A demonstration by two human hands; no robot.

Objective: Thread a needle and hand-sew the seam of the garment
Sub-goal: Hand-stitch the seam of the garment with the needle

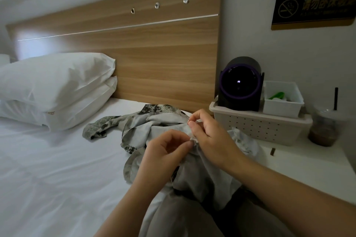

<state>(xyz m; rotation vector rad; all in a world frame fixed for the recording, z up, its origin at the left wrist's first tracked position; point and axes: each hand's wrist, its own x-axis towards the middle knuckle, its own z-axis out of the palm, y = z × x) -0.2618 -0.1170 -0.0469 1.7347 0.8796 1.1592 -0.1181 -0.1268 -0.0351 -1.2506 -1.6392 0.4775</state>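
Note:
A grey camouflage-patterned garment (134, 127) lies bunched on the white bed and over my lap, its pale lining turned outward. My left hand (165, 152) pinches a fold of the fabric at its raised edge. My right hand (208, 132) is closed just above and right of that fold, thumb and forefinger pinched together on a thin needle (188, 119) whose tip pokes up from the fingers. The two hands touch at the fold. Thread is too fine to make out.
Two white pillows (57, 88) are stacked at the left against a wooden headboard (154, 54). On the white side table at the right stand a perforated beige basket (260, 127) with a black round device (240, 84) and a white box (283, 100), plus a plastic drink cup (325, 129).

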